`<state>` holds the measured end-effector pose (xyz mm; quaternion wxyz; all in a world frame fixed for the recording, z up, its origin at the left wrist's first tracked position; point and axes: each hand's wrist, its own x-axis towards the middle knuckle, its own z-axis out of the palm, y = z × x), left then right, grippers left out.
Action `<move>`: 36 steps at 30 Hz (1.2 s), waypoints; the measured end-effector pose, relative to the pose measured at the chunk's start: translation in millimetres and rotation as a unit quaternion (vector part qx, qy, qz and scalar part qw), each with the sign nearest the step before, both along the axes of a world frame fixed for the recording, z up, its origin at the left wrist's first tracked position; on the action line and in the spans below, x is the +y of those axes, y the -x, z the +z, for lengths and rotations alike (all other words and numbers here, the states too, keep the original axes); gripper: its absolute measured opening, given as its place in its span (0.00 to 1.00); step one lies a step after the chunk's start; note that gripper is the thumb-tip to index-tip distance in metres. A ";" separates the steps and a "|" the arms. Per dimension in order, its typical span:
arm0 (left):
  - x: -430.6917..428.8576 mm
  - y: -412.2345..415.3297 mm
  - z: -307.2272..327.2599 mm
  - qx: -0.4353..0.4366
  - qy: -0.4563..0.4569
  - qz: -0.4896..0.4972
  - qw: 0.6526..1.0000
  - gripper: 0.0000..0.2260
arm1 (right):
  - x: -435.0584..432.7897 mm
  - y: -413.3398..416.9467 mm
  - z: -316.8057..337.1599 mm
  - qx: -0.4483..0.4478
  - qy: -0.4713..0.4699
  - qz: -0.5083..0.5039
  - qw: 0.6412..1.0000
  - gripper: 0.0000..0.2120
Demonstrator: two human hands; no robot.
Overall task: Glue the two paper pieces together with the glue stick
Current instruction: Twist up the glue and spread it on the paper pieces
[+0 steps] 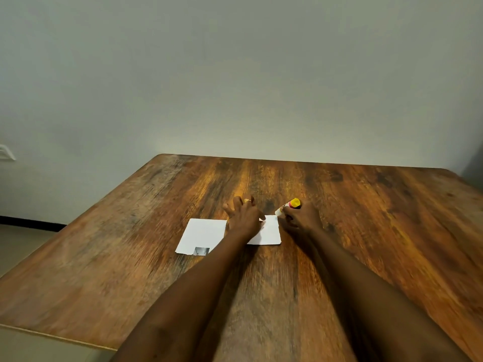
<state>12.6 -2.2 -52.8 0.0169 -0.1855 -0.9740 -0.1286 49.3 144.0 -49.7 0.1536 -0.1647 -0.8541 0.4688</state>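
A view from above and behind two bare forearms reaching forward over a brown wooden desk (366,231) with a dark, streaky grain. The desk stands against a plain pale wall (235,74).

Two white paper pieces lie flat near the middle of the desk, side by side. The left paper (202,235) is the larger of the two, and a small grey patch (201,251) shows at its near edge. The right paper (270,231) is smaller and sits just beside the first; whether their edges touch cannot be told, because the left arm crosses over the place where they meet.

The left hand (244,218) rests palm down where the two papers meet, its fingers spread apart and pointing away, holding nothing. Its thumb reaches onto the far left corner of the right paper. A gold ring (247,201) shows on one finger.

The right hand (300,219) is just to the right of the smaller paper, its fingers curled closed around a glue stick (287,206). The glue stick is tilted, with its yellow end (295,203) pointing up and away to the right, and its white lower end angled down towards the far right corner of the right paper. Whether the tip touches the paper cannot be told.

A white wall fitting (6,152) shows at the far left edge.
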 end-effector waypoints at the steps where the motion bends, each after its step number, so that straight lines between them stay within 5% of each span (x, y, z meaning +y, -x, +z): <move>1: 1.1 0.4 -0.6 -0.007 0.003 -0.004 1.000 0.13 | -0.6 3.1 -0.7 -0.001 0.024 -0.011 1.000 0.06; 36: 2.7 6.4 -8.9 -0.069 -0.038 0.027 0.996 0.16 | -2.6 27.4 0.3 -0.054 -0.022 0.047 0.997 0.09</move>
